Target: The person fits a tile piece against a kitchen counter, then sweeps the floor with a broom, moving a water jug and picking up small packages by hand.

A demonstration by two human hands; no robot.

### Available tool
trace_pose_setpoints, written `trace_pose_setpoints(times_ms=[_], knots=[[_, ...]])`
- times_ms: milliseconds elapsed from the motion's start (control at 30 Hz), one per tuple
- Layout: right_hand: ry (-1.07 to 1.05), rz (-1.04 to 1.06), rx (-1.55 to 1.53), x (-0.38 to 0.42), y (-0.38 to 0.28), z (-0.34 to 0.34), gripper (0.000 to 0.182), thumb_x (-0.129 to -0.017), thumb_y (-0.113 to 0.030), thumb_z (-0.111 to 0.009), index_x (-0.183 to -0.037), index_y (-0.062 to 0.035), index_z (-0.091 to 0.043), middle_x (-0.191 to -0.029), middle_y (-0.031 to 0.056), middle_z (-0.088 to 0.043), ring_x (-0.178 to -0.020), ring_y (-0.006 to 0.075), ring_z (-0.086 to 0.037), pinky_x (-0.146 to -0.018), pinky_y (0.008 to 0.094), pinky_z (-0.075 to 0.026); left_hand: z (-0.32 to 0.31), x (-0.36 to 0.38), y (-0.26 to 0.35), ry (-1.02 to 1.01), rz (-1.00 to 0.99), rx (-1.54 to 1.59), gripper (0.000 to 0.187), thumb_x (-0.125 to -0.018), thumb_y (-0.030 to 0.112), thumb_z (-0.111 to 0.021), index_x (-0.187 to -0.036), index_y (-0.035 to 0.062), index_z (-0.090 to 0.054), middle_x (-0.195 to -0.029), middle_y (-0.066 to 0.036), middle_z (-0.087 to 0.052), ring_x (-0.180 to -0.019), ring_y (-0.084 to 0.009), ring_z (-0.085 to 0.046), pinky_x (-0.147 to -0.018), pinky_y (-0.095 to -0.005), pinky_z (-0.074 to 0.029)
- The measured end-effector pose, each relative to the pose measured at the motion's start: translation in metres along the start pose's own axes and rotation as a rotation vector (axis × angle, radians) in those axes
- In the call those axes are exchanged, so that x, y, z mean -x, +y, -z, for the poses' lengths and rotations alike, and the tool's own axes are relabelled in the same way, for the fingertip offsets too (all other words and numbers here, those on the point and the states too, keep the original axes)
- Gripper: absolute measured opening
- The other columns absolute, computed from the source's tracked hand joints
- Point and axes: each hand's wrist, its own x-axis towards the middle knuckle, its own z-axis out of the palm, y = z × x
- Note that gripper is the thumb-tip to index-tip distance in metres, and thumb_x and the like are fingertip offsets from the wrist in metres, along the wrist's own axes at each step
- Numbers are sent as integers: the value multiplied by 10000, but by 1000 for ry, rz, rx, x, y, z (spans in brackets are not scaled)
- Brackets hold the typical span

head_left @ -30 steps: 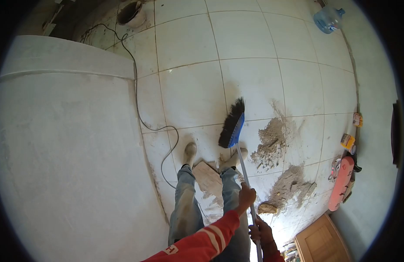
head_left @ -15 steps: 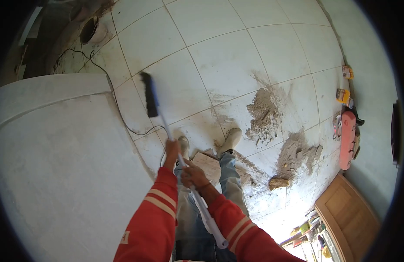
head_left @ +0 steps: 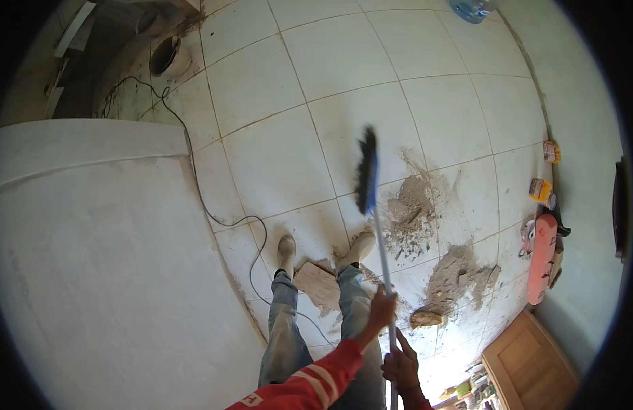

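A broom (head_left: 383, 254) with black bristles, a blue head and a light-coloured handle slants across the middle of the view. My left hand (head_left: 381, 309) is wrapped round the handle below the broom head. Lower on the same handle, near the bottom of the view, my right hand (head_left: 402, 369) grips it. The bristles are just left of a heap of grey rubble and dust (head_left: 411, 208) on the tiles. A second heap (head_left: 456, 280) lies further right, with a yellowish chunk (head_left: 426, 319) at its lower edge.
A black cable (head_left: 200, 191) runs past a large white block (head_left: 111, 260) on the left and near my boots (head_left: 286, 253). A flat slab (head_left: 318, 285) lies between my feet. Along the right wall are a yellow can (head_left: 541, 191), a pink object (head_left: 542, 263) and a wooden door (head_left: 532, 362).
The broom has swung from the left over to the right, towards the first heap, with both hands still on it. The view has shifted, and a blue bottle shows at the top.
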Motion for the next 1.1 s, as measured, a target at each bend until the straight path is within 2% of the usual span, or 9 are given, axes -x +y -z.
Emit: trace_pose_setpoints(times_ms=[67,200,233,367,700,767,967,1033,1100], knots=[[13,189,403,-24,-37,-54,529,-991,-92,-433,-1511,-130,-349,-606,2,-449,-462,75,-423,-418,249,-359,41,-22,24,180,-432,-188,308,-979,373,-532,-1078,86,-588,-651,-37,-549,-464,-122,-530,-415,-294,-454],[137,1252,1179,-212,-76,-75,503,-972,-140,-479,-1470,-105,-419,-865,208,-695,-775,384,-691,-667,473,-522,123,-36,57,234,-138,250,346,-965,363,-549,-1178,92,-572,-682,-53,-548,-469,-147,-532,-454,-306,-520],[129,777,1229,-213,-112,-104,499,-965,-160,-495,-1460,-204,-440,-1044,266,-666,-1004,489,-616,-844,559,-494,138,-34,61,304,-131,128,326,-952,316,-579,-1186,90,-565,-685,-53,-548,-473,-152,-532,-451,-313,-514],[288,640,1616,-277,-189,-92,529,-944,-139,-502,-1442,-313,-451,-1057,265,-661,-957,437,-643,-851,530,-516,194,-9,44,489,-233,-189,221,-908,148,-579,-1102,44,-603,-679,-54,-580,-481,-124,-562,-436,-277,-492],[485,7,1903,-22,-115,242,490,-944,-121,-412,-1432,-123,-449,-1198,179,-650,-893,406,-671,-764,507,-538,296,82,-67,707,-18,-325,243,-851,92,-596,-1075,9,-642,-753,-144,-663,-593,-209,-659,-499,-360,-547],[434,433,1782,36,-81,285,439,-947,-162,-473,-1384,-140,-508,-1038,199,-687,-812,425,-669,-740,523,-534,290,97,-67,635,-17,-408,233,-861,114,-615,-1068,14,-650,-745,-129,-677,-586,-194,-661,-514,-340,-547],[569,292,1361,71,-103,138,496,-888,-68,-584,-1377,-131,-528,-973,202,-705,-732,330,-687,-662,425,-525,269,81,-61,513,84,-613,329,-861,287,-675,-1112,76,-691,-872,-161,-733,-803,-286,-711,-750,-402,-552],[531,303,1252,8,-141,79,490,-902,-82,-558,-1387,-103,-494,-1211,215,-642,-1035,416,-648,-879,471,-506,262,59,-38,471,80,-603,351,-858,326,-681,-1116,88,-696,-892,-161,-735,-854,-302,-711,-796,-411,-543],[392,1012,1401,-86,-192,28,495,-913,-56,-537,-1403,-27,-469,-1229,228,-631,-892,284,-678,-737,382,-521,260,36,-28,423,92,-533,363,-855,345,-682,-1121,99,-698,-900,-154,-737,-849,-292,-713,-781,-410,-544]])
